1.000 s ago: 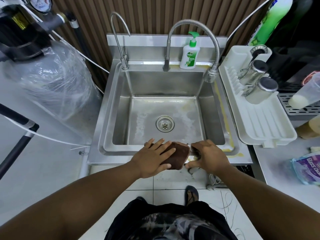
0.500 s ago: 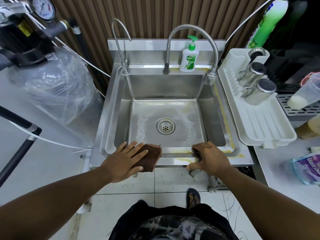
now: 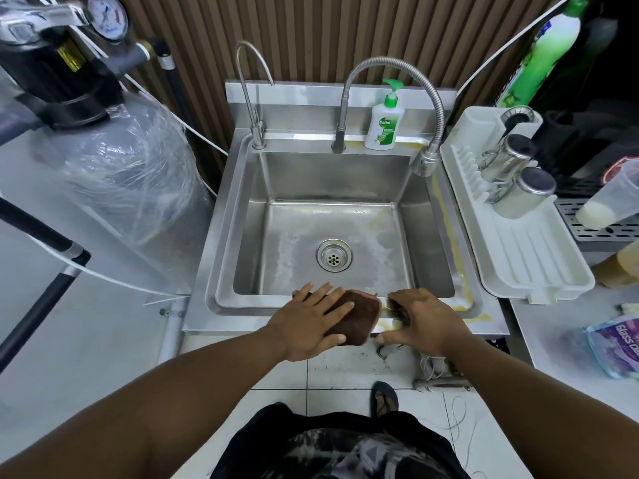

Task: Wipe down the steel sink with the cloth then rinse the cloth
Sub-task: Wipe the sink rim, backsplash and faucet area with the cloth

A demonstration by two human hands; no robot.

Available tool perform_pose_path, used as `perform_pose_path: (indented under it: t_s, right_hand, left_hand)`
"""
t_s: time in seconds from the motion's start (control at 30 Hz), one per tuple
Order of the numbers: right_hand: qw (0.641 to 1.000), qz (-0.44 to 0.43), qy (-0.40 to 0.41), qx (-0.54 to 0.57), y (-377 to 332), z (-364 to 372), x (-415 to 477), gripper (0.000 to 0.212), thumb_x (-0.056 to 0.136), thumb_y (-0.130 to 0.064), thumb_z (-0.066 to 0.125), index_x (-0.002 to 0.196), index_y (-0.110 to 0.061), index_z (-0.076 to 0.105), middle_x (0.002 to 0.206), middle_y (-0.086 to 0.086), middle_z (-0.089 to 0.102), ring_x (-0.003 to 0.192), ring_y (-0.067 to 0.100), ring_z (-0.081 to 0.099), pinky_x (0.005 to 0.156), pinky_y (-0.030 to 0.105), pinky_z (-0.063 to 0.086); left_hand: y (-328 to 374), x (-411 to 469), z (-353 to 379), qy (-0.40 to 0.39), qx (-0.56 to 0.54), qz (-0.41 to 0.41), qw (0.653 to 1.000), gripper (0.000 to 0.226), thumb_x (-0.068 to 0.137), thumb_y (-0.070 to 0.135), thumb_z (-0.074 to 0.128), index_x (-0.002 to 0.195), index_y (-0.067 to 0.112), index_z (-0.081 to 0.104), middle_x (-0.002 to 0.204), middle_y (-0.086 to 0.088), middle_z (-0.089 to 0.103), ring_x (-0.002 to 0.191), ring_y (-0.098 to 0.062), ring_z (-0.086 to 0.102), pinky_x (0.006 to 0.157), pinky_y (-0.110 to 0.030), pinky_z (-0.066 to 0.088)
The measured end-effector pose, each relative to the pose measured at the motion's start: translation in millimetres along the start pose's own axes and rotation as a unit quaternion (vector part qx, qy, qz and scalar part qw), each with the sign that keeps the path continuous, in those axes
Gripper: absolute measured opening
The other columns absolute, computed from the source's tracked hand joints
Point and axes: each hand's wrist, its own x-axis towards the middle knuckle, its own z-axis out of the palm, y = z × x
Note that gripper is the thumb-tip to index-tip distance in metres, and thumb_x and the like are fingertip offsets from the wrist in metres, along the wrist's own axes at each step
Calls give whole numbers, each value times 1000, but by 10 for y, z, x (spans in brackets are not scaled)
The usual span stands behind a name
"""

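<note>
The steel sink [image 3: 242, 305] stands in front of me with a round drain [image 3: 334, 254] in its basin. A folded brown cloth [image 3: 359, 316] lies on the sink's front rim. My left hand [image 3: 307, 323] lies flat on the cloth with straight, spread fingers pressing it down. My right hand [image 3: 425, 318] grips the front rim just right of the cloth, fingers curled over the inner edge and thumb below. Yellowish stains run along the right rim [image 3: 449, 233].
A flexible spray tap [image 3: 423, 160] and a thin gooseneck tap [image 3: 250, 98] rise at the back, with a soap pump bottle [image 3: 383, 124] between them. A white drying rack [image 3: 525, 250] with steel cups sits right. A wrapped cylinder [image 3: 121, 160] stands left.
My left hand has slid the cloth along the front rim: left half a second ago, now back right beside the right hand. The right hand has stayed on the rim.
</note>
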Motion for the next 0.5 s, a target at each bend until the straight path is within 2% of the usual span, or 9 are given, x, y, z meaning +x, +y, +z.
perform_pose_path:
  t_s: [0.07, 0.1, 0.17, 0.27, 0.4, 0.5]
  right_hand:
    - [1000, -17, 21, -4, -40, -2, -44, 70, 68, -87, 56, 107, -29, 56, 105, -11, 60, 106, 15, 51, 81, 26, 40]
    - [999, -27, 40, -12, -60, 7, -63, 78, 71, -86, 54, 120, -24, 59, 115, -6, 63, 114, 18, 53, 90, 26, 40]
    - [995, -35, 84, -47, -108, 43, -63, 99, 77, -88, 43, 141, -13, 52, 135, 4, 59, 128, 24, 50, 109, 33, 37]
    - [992, -35, 112, -55, -323, 91, 34, 103, 82, -89, 27, 146, -10, 46, 145, 10, 50, 136, 28, 43, 115, 43, 35]
    - [996, -46, 62, -45, -896, 175, 218, 103, 83, -87, 19, 158, -16, 20, 165, 12, 17, 152, 28, 10, 124, 46, 14]
    - [998, -39, 24, -35, -1222, 360, 304, 95, 87, -82, 15, 160, -23, 0, 167, 9, -10, 153, 26, -13, 124, 46, -3]
  left_hand:
    - [-28, -58, -39, 14, -35, -8, 999, 77, 98, 69, 13, 160, 26, -5, 168, -5, -4, 154, -24, -7, 124, -50, -1]
    - [-57, -104, -69, 24, -57, -23, 998, 80, 98, 70, 14, 160, 24, -7, 168, -4, -8, 154, -21, -11, 124, -49, -2]
    - [-158, -220, -102, 49, -82, -65, 993, 86, 95, 74, 12, 159, 19, -7, 167, -4, -12, 153, -19, -16, 124, -48, -4]
    - [-389, -435, -50, 59, -91, -138, 984, 87, 93, 74, 3, 160, 18, -1, 168, -3, -3, 154, -18, -12, 124, -47, -4]
    - [-540, -584, 61, 45, -99, -189, 976, 82, 95, 67, 0, 160, 18, 9, 168, -4, 5, 155, -20, -5, 123, -45, -9]
    - [-511, -589, 99, 40, -105, -196, 974, 76, 99, 61, 4, 161, 18, 7, 168, -4, 3, 154, -18, -7, 122, -43, -14]
